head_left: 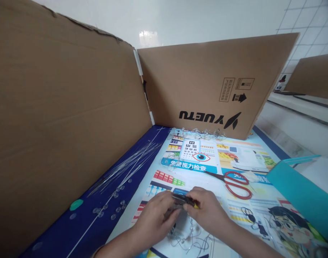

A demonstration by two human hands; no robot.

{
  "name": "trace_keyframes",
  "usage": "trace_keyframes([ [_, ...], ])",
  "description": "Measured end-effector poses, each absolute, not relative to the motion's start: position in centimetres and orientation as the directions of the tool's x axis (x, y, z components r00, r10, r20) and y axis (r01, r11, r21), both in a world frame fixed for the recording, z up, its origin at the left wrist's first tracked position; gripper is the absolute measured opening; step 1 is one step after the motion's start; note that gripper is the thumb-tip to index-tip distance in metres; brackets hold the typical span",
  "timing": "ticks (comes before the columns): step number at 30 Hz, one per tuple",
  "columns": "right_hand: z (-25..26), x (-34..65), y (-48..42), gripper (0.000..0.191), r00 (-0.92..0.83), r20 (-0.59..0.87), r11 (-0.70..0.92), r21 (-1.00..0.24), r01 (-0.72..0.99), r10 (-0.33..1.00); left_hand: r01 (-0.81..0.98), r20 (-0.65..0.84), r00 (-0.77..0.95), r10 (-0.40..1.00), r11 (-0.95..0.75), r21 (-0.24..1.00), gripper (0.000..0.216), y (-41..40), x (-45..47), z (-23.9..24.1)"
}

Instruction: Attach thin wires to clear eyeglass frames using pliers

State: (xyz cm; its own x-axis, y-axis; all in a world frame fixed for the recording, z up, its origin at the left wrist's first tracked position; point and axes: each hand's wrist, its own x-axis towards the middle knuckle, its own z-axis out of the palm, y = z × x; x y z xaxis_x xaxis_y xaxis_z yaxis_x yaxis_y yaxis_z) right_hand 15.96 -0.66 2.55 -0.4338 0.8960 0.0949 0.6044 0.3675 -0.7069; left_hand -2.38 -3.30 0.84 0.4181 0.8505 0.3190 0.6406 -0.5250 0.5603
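My left hand (156,216) and my right hand (208,208) meet low in the middle of the view. Both have their fingers closed on a small dark object (183,198) with a bit of yellow at its right end; fingers cover much of it, so its kind does not show. Just below them, thin wires (200,245) with small clear beads lie tangled on the printed sheet (164,191). Beyond my right hand rest red-handled scissors (237,181), blades pointing left.
Cardboard panels stand at the left (58,107) and back (180,82). Thin clear rods (131,163) and several round clear beads (114,195) lie on the blue cloth (99,234). A turquoise folder (298,193) is at right. More wire pieces (198,133) line the back panel's foot.
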Motion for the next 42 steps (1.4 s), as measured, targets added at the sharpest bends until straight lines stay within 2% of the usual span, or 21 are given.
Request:
trace_keyframes([
  [7,1.5,16.7,-0.7,0.006,-0.41,0.053,0.305,-0.757,0.578,0.91,0.625,0.16,0.431,0.888,-0.422,0.657,0.014,-3.5,-3.4,2.2],
  [11,1.5,16.7,-0.7,0.005,-0.39,0.064,0.301,-0.752,0.586,0.919,0.597,0.136,0.407,0.903,-0.376,0.709,0.013,-3.4,-3.1,1.5],
  [15,1.3,16.4,-0.7,0.004,-0.374,0.091,0.309,-0.753,0.58,0.923,0.587,0.134,0.358,0.924,-0.334,0.738,0.017,-3.5,-2.5,0.7],
  [21,0.9,15.9,-0.6,0.007,-0.358,0.109,0.321,-0.724,0.611,0.927,0.61,0.174,0.31,0.935,-0.336,0.718,0.023,-3.7,-2.0,0.3],
  [31,0.3,15.8,-1.0,0.01,-0.312,0.155,0.324,-0.713,0.622,0.937,0.661,0.167,0.218,0.962,-0.271,0.7,0.004,-3.3,-1.0,-0.6],
  [42,-0.1,15.5,-1.4,0.014,-0.286,0.194,0.336,-0.701,0.628,0.938,0.602,0.266,0.25,0.931,-0.365,0.711,0.016,-3.4,-0.4,-0.4],
])
